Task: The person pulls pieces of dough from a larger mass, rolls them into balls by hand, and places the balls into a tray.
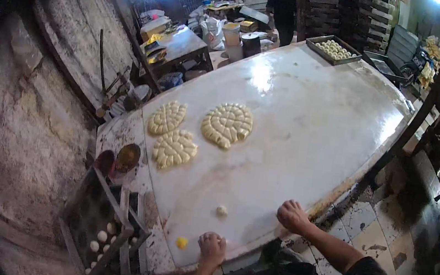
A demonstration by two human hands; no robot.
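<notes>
My left hand (pixel 212 246) is closed in a fist on the near edge of the large white table (pixel 312 111). A small yellow lump (pixel 181 242) lies just left of it. A pale dough ball (pixel 221 211) sits a little farther in. My right hand (pixel 292 215) is also closed, pressing on the table top near its front edge; whether it covers dough is hidden. Three round clusters of cut dough pieces (pixel 227 124) (pixel 167 118) (pixel 174 149) lie in the middle left of the table.
A dark tray with several dough balls (pixel 101 236) stands at the lower left. Two small bowls (pixel 127 156) sit by the table corner. A tray of dough pieces (pixel 334 49) rests at the far end. A person (pixel 284 10) stands beyond it.
</notes>
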